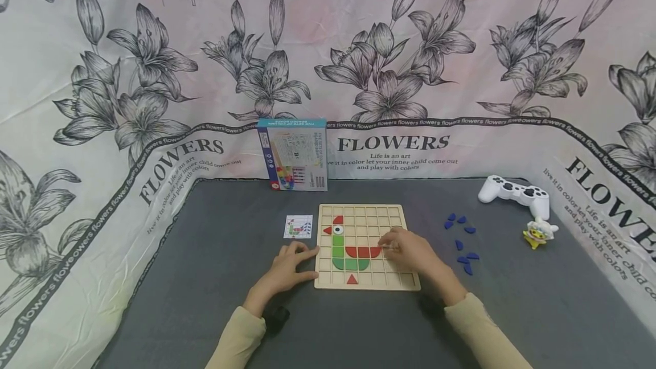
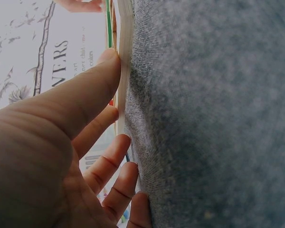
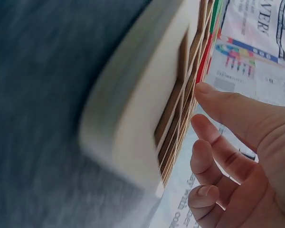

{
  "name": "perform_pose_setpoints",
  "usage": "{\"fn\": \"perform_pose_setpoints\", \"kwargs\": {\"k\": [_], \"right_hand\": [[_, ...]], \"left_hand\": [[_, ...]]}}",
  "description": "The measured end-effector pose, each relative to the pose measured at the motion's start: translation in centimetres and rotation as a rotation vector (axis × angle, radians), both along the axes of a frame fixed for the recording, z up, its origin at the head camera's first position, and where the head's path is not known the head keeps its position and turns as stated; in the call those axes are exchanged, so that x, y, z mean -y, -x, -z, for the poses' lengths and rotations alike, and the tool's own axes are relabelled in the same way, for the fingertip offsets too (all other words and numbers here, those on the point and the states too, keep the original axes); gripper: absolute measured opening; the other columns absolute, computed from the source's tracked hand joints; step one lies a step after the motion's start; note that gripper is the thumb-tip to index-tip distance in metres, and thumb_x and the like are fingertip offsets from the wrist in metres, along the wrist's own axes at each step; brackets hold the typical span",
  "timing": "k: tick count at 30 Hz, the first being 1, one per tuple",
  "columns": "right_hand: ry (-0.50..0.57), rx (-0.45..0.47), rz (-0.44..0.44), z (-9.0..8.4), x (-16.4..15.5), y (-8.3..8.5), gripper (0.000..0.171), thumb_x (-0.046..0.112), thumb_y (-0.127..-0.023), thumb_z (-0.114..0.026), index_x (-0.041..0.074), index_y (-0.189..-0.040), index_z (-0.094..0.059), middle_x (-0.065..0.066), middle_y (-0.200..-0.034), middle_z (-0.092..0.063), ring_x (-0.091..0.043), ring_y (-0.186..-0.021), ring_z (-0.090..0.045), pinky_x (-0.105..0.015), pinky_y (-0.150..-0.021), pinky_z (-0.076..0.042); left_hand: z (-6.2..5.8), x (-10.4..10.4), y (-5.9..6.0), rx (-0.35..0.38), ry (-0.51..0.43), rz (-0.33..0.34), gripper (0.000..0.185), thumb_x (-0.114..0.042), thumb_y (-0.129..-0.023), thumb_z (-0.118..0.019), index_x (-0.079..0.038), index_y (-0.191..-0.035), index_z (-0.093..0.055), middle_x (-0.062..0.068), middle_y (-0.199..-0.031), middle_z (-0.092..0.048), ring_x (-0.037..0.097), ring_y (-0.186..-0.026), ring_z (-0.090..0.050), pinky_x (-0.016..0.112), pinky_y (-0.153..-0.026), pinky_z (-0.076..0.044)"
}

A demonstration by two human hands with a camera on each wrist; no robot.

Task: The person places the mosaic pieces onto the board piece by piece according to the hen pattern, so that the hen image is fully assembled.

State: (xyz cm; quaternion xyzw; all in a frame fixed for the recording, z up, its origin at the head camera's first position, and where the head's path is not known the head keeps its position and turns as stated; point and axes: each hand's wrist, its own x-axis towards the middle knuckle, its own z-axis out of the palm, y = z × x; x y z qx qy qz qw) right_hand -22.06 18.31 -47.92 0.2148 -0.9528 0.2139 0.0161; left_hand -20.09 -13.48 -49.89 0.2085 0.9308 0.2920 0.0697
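Note:
A light wooden grid board (image 1: 389, 282) carries a bird-like figure of red, green and white-and-black pieces. A row of red pieces (image 1: 363, 252) crosses its middle, above green pieces (image 1: 351, 264). My left hand (image 1: 287, 269) rests at the board's left edge, thumb and finger spread along the rim; in the left wrist view the thumb (image 2: 97, 78) lies against that edge. Over the board, my right hand (image 1: 407, 249) is at the right end of the red row. The right wrist view puts its thumb tip at a red piece (image 3: 204, 59), with the other fingers loosely bent and nothing visible between them.
Left of the board lies a small pattern card (image 1: 298, 226). Several blue pieces (image 1: 459, 245) are scattered to the right, near a white game controller (image 1: 515, 193) and a small yellow-and-white figurine (image 1: 538, 233). A box (image 1: 294, 155) stands behind, against the flowered cloth (image 1: 394, 152).

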Motion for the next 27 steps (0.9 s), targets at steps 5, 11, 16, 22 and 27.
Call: {"fn": "perform_pose_setpoints", "kwargs": {"k": [5, 11, 16, 22, 27], "right_hand": [[0.027, 0.014, 0.020, -0.4, -1.9, 0.1, 0.020, 0.015, -0.081, -0.070, 0.014, -0.102, -0.070, -0.002, -0.101, -0.060, -0.012, -0.072, -0.054, -0.032, -0.059, -0.044], [-0.020, -0.028, 0.084, -0.1, -4.8, 0.6, 0.019, 0.016, -0.081, -0.072, 0.014, -0.100, -0.070, -0.003, -0.099, -0.060, -0.017, -0.077, -0.058, -0.034, -0.060, -0.045], [-0.055, -0.056, 0.149, 0.1, -7.4, 0.9, 0.020, 0.015, -0.079, -0.073, 0.011, -0.099, -0.071, -0.004, -0.095, -0.060, -0.026, -0.085, -0.061, -0.042, -0.067, -0.047], [-0.094, -0.018, 0.234, -0.5, -10.2, 1.1, 0.022, 0.017, -0.080, -0.071, 0.009, -0.101, -0.070, -0.010, -0.098, -0.060, -0.032, -0.087, -0.059, -0.047, -0.065, -0.046], [-0.113, 0.046, 0.306, -0.7, -12.4, 1.5, 0.024, 0.021, -0.082, -0.069, 0.007, -0.102, -0.069, -0.013, -0.097, -0.060, -0.035, -0.088, -0.058, -0.050, -0.067, -0.045]], "left_hand": [[0.0, 0.0, 0.0, 0.005, 0.000, -0.008, 0.060, -0.037, -0.082, -0.068, -0.017, -0.135, -0.050, 0.004, -0.115, -0.043, 0.023, -0.098, -0.034, 0.045, -0.082, -0.031], [0.2, 0.0, 0.1, 0.008, 0.006, -0.007, 0.060, -0.038, -0.082, -0.068, -0.018, -0.136, -0.049, 0.003, -0.115, -0.043, 0.023, -0.098, -0.034, 0.044, -0.083, -0.031], [0.2, 0.1, 0.1, 0.007, 0.000, -0.005, 0.061, -0.038, -0.082, -0.068, -0.017, -0.136, -0.049, 0.004, -0.115, -0.043, 0.024, -0.098, -0.034, 0.045, -0.082, -0.031], [0.1, 0.0, 0.1, 0.014, -0.001, -0.007, 0.060, -0.038, -0.082, -0.068, -0.017, -0.136, -0.049, 0.004, -0.115, -0.043, 0.025, -0.101, -0.034, 0.047, -0.083, -0.030], [0.1, 0.1, 0.0, 0.012, 0.002, -0.002, 0.060, -0.037, -0.083, -0.068, -0.017, -0.136, -0.049, 0.003, -0.115, -0.043, 0.023, -0.097, -0.034, 0.045, -0.083, -0.031]]}}
